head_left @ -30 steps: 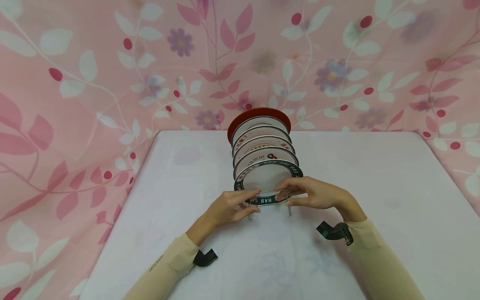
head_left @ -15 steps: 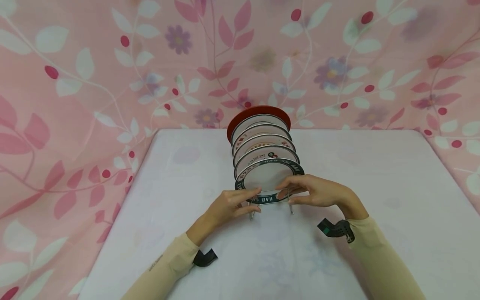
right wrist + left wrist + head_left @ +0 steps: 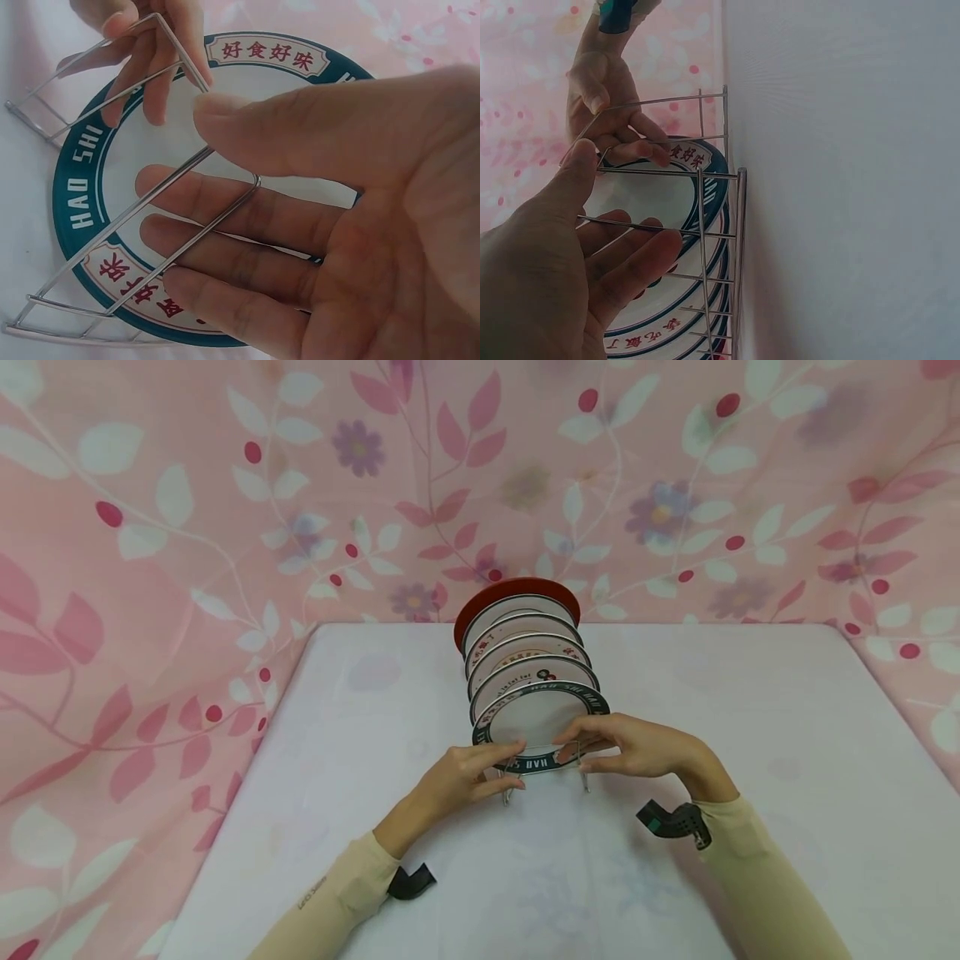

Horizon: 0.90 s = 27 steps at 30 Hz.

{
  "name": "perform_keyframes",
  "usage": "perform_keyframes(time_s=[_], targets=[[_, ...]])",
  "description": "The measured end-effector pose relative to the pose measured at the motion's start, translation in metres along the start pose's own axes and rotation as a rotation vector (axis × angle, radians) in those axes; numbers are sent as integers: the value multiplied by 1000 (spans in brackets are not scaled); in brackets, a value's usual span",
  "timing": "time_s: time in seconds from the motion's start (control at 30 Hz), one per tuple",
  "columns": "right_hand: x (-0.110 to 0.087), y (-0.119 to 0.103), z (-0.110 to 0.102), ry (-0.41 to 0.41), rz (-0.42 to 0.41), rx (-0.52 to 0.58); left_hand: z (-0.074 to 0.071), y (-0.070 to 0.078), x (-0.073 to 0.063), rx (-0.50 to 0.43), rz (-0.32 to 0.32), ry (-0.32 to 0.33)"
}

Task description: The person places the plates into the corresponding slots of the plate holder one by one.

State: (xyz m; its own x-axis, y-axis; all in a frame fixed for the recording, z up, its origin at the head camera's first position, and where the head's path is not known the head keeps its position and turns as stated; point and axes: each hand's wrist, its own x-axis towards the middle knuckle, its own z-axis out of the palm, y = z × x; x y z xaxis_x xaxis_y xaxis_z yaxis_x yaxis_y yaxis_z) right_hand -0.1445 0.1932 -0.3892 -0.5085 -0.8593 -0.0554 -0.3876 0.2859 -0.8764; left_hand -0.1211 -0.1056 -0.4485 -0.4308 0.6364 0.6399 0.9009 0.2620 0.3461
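Note:
A wire dish rack (image 3: 161, 196) stands on the table with several plates upright in a row along it. The frontmost plate (image 3: 536, 718) is white with a dark green lettered rim. At the rack's near end, my left hand (image 3: 456, 774) holds the left wire upright between thumb and fingers. My right hand (image 3: 637, 746) holds the right upright, its thumb (image 3: 232, 120) on the near side and its fingers (image 3: 247, 225) behind the wire, in front of the plate. Behind the front plate, the others are partly hidden; the rearmost plate (image 3: 517, 587) is red.
A white cloth covers the table (image 3: 360, 710). Behind it hangs a pink floral curtain (image 3: 450, 468), close to the red plate. A dark wrist mount (image 3: 675, 821) juts out below the right hand, another mount (image 3: 412, 882) below the left.
Both hands and the near end of the rack have shifted very slightly to the right in the head view. The hold of each hand looks the same.

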Motion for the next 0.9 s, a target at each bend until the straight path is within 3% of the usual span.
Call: perform_keyframes(time_s=[0.47, 0.9], targets=[[-1, 0, -2, 4, 3, -1, 1, -2, 3, 51, 45, 5], [-3, -3, -2, 11, 13, -22, 2, 0, 4, 77, 37, -1]])
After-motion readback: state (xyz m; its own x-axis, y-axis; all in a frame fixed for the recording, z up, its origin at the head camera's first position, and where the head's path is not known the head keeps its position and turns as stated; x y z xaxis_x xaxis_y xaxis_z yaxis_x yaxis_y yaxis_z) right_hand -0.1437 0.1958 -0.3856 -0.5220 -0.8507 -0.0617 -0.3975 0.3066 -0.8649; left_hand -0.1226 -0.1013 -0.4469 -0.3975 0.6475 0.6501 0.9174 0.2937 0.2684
